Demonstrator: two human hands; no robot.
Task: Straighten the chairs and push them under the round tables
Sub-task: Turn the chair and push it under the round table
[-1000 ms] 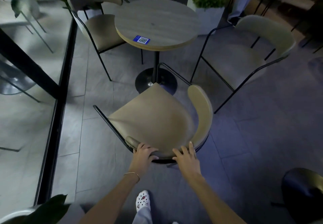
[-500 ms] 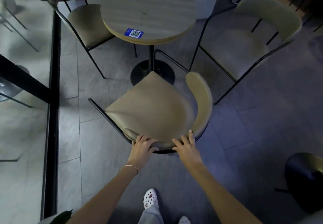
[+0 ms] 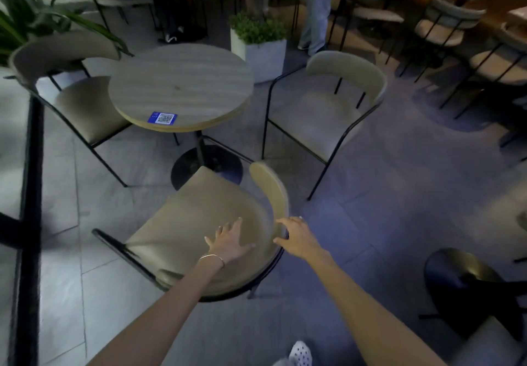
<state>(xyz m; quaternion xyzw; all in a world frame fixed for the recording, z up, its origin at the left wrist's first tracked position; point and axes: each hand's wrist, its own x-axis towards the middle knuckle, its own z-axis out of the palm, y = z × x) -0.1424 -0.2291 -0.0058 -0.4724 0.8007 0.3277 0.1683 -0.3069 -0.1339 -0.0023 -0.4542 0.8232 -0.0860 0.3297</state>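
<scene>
The near beige chair [image 3: 199, 223] with a black frame stands turned at an angle in front of the round wooden table [image 3: 182, 80]; its seat tip reaches the table's black base. My left hand [image 3: 228, 243] hovers over the seat's rear with fingers spread, holding nothing. My right hand [image 3: 299, 237] curls around the curved backrest on the chair's right side. A second beige chair [image 3: 85, 109] sits partly under the table on the left. A third chair [image 3: 319, 120] stands clear of the table on the right, angled toward it.
A black-framed glass wall [image 3: 31, 194] runs along the left, with plant leaves [image 3: 28, 17] above it. A white planter [image 3: 265, 54] stands behind the table, and a person's legs [image 3: 316, 9] beyond it. Another table's dark base [image 3: 462, 280] is at lower right; more chairs fill the far right.
My left hand has left the backrest and now spreads above the seat. My right hand has slid along the backrest to its right side. The view has lifted and widened.
</scene>
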